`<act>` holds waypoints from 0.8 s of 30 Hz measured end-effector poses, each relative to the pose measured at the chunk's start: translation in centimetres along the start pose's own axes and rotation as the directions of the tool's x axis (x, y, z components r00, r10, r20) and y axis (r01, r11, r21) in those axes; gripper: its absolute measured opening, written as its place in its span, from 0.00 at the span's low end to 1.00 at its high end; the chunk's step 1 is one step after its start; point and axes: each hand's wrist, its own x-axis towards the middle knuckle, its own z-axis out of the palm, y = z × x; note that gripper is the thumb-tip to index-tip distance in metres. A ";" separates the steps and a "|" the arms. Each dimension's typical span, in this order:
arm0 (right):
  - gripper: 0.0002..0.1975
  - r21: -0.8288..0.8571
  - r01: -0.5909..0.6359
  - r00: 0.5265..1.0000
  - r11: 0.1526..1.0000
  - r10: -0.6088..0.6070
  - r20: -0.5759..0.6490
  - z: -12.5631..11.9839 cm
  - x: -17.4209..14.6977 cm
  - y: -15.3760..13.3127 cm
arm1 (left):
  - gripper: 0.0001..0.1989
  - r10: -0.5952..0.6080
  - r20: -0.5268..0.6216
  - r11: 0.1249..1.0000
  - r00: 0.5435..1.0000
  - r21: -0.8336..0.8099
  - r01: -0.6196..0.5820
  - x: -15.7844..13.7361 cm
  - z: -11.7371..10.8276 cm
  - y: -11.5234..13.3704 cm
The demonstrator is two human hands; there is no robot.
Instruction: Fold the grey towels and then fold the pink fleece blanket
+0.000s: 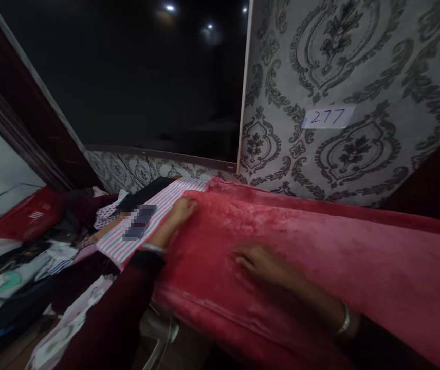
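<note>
A plush red blanket [212,246], folded into a long strip, lies across the surface in front of me. My left hand [183,209] is at its far left corner, with fingers curled onto the edge of the cloth. Farther right, my right hand [260,261] rests palm down on or just above the pile, thumb apart from the other fingers and slightly blurred. Under the blanket's left side a striped cloth [114,241] shows, with a pixelated dark flat object [143,222] on it.
Heaped clothes [50,262] and a red bag [31,213] lie on the left. Behind stands a large dark television [146,77] against patterned wallpaper [351,61], which bears a paper label [328,117] reading 277. A white curved object [158,329] shows below the blanket.
</note>
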 end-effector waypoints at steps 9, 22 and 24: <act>0.16 -0.172 -0.259 0.938 0.951 0.206 -0.277 -2.7 7.4 13.6 | 0.32 -0.211 -0.043 0.973 0.976 0.088 0.214 1.8 7.0 0.0; 0.13 -0.251 -0.551 0.834 0.796 0.509 -0.215 -1.7 14.0 16.8 | 0.33 -0.213 -0.001 0.961 0.977 0.180 0.210 2.0 7.2 0.1; 0.13 -0.260 -0.576 0.817 0.775 0.538 -0.207 -1.8 14.2 16.4 | 0.32 -0.254 0.016 0.946 0.967 0.213 0.245 1.9 7.0 0.5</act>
